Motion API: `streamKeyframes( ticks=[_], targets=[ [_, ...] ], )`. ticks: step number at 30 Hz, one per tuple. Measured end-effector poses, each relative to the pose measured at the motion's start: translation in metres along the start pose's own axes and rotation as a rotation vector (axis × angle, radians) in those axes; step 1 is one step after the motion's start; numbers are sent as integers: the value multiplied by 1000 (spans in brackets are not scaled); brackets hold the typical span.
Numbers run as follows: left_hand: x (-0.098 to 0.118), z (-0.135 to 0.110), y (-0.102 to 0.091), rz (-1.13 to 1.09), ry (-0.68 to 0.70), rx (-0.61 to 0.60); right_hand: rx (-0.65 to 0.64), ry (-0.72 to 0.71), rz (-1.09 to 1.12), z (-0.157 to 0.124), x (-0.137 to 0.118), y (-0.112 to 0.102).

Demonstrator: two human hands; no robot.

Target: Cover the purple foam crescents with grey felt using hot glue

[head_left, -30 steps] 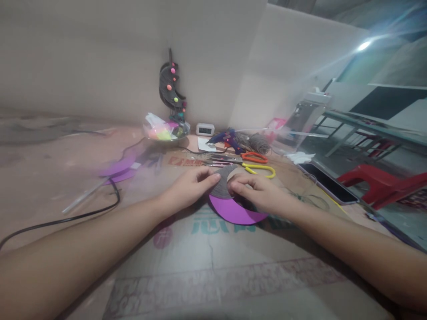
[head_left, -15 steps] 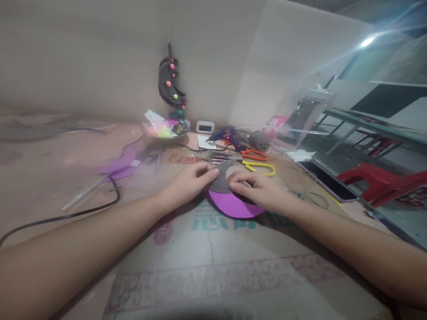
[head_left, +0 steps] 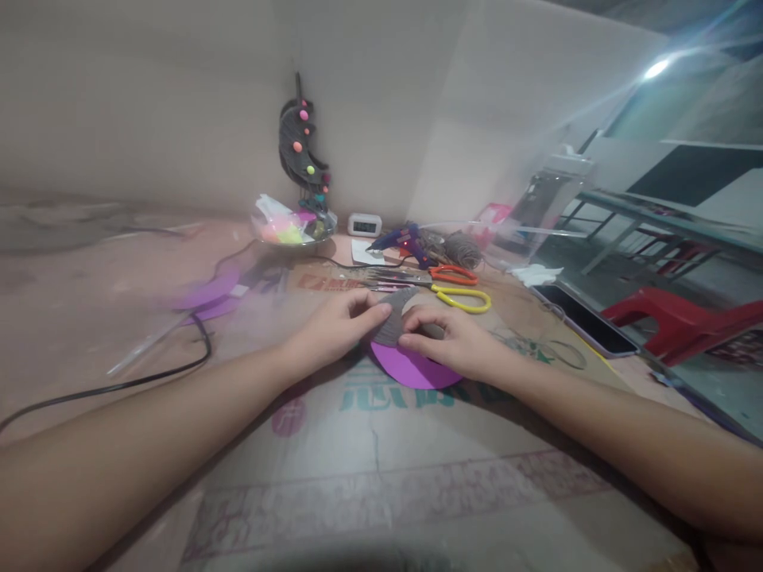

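Note:
A purple crescent-shaped piece lies on the cardboard in front of me, its upper part covered with rows of grey yarn. My left hand grips the left edge of the crescent, thumb on top of the yarn rows. At the crescent's inner edge, where the yarn rows meet bare purple, my right hand is closed in a pinch on the yarn. The strand between those fingertips is mostly hidden. Loose strands curl on the cardboard beyond my right wrist.
Yellow-handled scissors and orange-handled scissors lie just behind my hands. Farther back are a blue glue gun, a yarn ball, a small clock and a bowl. A phone lies right; a black cable runs left.
My right hand has shifted slightly left along the crescent's inner edge, its fingers drawn closer in a pinch. The left hand keeps its hold; the view has moved a little.

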State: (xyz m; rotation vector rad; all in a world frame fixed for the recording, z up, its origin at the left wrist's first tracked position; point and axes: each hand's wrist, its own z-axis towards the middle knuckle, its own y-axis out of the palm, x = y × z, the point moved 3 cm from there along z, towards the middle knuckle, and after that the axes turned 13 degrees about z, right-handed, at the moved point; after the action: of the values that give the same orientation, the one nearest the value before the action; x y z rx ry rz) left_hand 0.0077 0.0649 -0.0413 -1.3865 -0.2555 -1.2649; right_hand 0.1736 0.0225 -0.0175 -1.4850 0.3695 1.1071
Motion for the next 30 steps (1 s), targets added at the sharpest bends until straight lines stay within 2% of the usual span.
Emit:
streamKeyframes(
  ticks=[4, 7, 14, 22, 30],
  targets=[
    [2, -1, 0, -10, -20, -8, -37, -57, 26, -1, 2, -2],
    [1, -1, 0, -7, -31, -2, -44, -44, 65, 0, 6, -2],
    [-5, 1, 0, -26, -36, 12, 71, 50, 298, 2, 18, -1],
    [-6, 1, 2, -24, -21, 8, 33, -50, 132, 1, 13, 2],
    [-3, 0, 1, -31, -27, -8, -1, -44, 148, 1, 12, 2]
  ],
)
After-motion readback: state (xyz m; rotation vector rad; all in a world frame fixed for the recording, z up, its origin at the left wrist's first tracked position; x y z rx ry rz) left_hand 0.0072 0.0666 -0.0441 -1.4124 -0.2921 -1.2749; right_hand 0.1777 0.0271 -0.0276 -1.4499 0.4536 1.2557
